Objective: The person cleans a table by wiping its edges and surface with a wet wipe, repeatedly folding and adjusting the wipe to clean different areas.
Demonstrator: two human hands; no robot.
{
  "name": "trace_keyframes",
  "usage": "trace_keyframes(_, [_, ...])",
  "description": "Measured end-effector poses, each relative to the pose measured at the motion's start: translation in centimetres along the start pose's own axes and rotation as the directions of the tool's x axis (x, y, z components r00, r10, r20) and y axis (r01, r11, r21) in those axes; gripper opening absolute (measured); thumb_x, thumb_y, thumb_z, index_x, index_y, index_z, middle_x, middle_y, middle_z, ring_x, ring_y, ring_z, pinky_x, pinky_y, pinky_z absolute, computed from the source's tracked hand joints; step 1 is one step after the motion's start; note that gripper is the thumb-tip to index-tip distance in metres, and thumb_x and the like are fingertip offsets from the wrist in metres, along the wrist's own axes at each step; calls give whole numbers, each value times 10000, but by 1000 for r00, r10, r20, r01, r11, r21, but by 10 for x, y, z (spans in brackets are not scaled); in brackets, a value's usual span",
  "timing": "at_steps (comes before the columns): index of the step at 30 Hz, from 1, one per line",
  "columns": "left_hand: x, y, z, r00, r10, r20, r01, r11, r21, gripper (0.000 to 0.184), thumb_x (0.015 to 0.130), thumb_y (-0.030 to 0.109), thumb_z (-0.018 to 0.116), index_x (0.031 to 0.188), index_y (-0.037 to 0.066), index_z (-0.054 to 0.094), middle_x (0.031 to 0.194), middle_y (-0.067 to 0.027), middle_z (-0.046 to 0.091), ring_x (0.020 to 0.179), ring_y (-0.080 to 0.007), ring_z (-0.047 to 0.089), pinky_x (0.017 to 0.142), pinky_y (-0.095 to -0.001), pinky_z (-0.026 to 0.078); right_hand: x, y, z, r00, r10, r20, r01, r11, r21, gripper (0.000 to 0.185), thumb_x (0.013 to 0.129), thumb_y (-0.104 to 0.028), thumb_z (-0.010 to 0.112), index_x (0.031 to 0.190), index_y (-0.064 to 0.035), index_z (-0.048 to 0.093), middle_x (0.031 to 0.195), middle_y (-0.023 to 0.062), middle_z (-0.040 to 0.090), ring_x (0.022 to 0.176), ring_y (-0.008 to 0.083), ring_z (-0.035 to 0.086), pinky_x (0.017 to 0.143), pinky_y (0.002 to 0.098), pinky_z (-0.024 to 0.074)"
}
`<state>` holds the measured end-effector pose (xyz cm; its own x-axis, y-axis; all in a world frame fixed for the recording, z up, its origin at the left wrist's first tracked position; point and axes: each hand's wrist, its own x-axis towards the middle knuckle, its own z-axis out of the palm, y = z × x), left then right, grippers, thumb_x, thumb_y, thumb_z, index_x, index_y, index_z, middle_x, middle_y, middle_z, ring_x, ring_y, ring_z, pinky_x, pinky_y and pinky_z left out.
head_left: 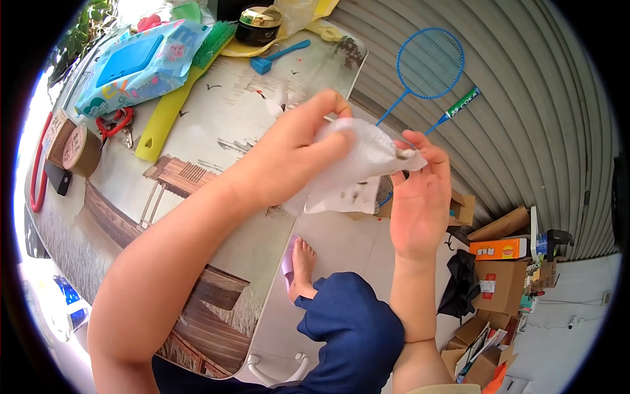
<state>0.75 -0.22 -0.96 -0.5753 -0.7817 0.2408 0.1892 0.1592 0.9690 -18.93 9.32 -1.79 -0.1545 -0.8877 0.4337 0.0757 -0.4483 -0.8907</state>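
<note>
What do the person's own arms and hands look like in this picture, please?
The left hand and right hand are bare, with no gloves, rings or watch visible. Both forearms are uncovered. The hem of a pale beige fabric sleeve shows near the right elbow; no left sleeve is visible. A thin dark line crosses the right forearm, either a crease or a fine band.

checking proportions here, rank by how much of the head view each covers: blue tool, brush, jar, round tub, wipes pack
1. Wipes pack
2. Brush
3. Round tub and jar, too alike to rank
4. Blue tool
</note>
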Motion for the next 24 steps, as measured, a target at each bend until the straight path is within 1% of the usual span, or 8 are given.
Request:
trace_keyframes(3, [-1, 4, 0, 998, 29, 48, -30, 999, 38, 265, 924, 199, 617, 1094, 2, 572, 849, -79, 641, 825, -118, 583, 704, -299, 486, 0, 0, 3, 999, 31, 43, -35, 995, 91, 391, 1014, -406, 486, 1212, -73, 531, 1440, 155, 437, 1297, 245, 474, 1095, 438, 343])
trace_keyframes(5, [1, 11, -5, 965, -159, 209, 138, 984, 113, 284, 909, 165, 652, 1129, -2, 586, 899, -83, 665, 850, -114, 606, 719, -293, 497, 1, 0, 4, 997, 43, 57, -53, 980, 192, 355, 1029, -379, 468, 1188, -71, 546, 1428, 152, 451, 1292, 240, 479, 1088, 437, 349])
trace_keyframes(8, [1, 0, -5, 994, -10, 110, 11, 1000, -1, 260, 944, 156, 638, 1141, -3, 579, 914, -74, 662, 828, -109, 595, 718, -285, 498, 2, 1, 4, 998, 61, -1, -59, 973, 224, 317, 1051, -326, 434, 1147, -56, 567, 1375, 152, 497, 1237, 234, 517, 1041, 406, 392])
trace_keyframes(10, [2, 1, -4, 996, 1, 86, -1, 1000, 1, 226, 972, 179, 622, 1127, 20, 581, 938, -37, 648, 861, -83, 581, 749, -261, 491, 3, -2, 4, 995, -7, -99, -36, 903, -428, 327, 1056, -306, 425, 1155, -37, 581, 1279, 153, 562, 1151, 225, 561, 973, 346, 433])
trace_keyframes(14, [3, -5, 1, 997, 72, -17, -72, 997, -2, 205, 1011, 177, 577, 1134, 14, 563, 928, -67, 652, 851, -101, 576, 741, -273, 497, 2, -6, 10, 982, 0, -189, -88, 885, -457, 322, 1058, -285, 436, 1188, -18, 561, 1243, 143, 588, 1115, 223, 579, 952, 348, 458])
trace_keyframes(16, [2, -3, 2, 998, 58, -18, -59, 998, -28, 198, 1013, 179, 574, 1132, 22, 561, 936, -62, 650, 859, -98, 577, 745, -271, 498, 3, -6, 6, 993, 49, -110, -45, 998, 31, 342, 1047, -258, 473, 1258, 5, 532, 1246, 121, 598, 1129, 209, 580, 967, 359, 458])
trace_keyframes(20, [2, 0, -1, 1000, 3, 13, -2, 993, -117, 190, 1015, 182, 571, 1139, 39, 565, 953, -46, 649, 877, -89, 579, 750, -266, 501, 5, -3, 19, 976, 165, -140, -173, 984, -51, 465, 1032, -295, 470, 1356, 38, 465, 1329, 144, 564, 1187, 215, 562, 1023, 398, 433])
trace_keyframes(24, [2, 1, -1, 999, -27, 23, 30, 990, -136, 192, 1013, 180, 575, 1146, 41, 568, 956, -38, 649, 888, -82, 579, 751, -264, 504, 2, 2, 18, 936, 353, -8, -348, 928, 133, 431, 985, -172, 575, 1356, 28, 489, 1267, 126, 616, 1141, 187, 595, 998, 354, 454])
